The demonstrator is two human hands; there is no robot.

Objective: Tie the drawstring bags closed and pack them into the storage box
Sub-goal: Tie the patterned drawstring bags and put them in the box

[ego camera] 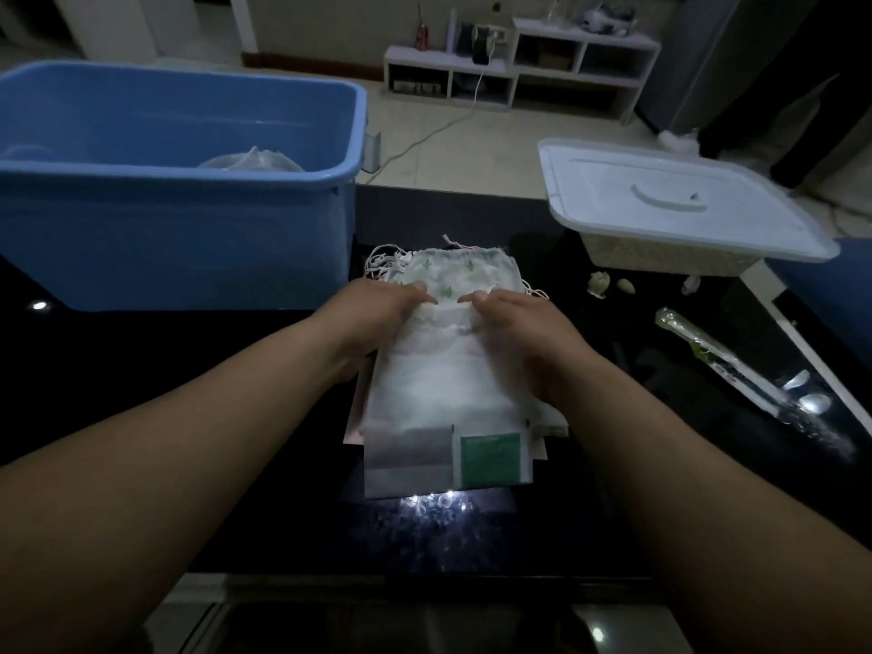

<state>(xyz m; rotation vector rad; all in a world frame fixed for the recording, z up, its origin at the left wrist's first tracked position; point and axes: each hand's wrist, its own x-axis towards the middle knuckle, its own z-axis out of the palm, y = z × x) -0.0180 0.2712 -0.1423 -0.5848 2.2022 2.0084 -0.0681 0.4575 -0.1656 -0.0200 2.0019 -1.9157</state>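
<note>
A stack of flat white drawstring bags (448,370) lies on the dark table in front of me, cords bunched at its far end (384,264). The top bag has small green prints. My left hand (377,313) grips the top bag's left edge, thumb on top. My right hand (524,332) grips its right edge the same way. The fabric puckers between my thumbs. The blue storage box (179,181) stands at the far left, open, with a pale bag (252,160) inside it.
A white lidded basket (670,210) sits at the far right. Small pale lumps (599,283) lie in front of it. A long clear-wrapped item (736,370) lies on the right. Below the stack lie grey and green-labelled sheets (490,457).
</note>
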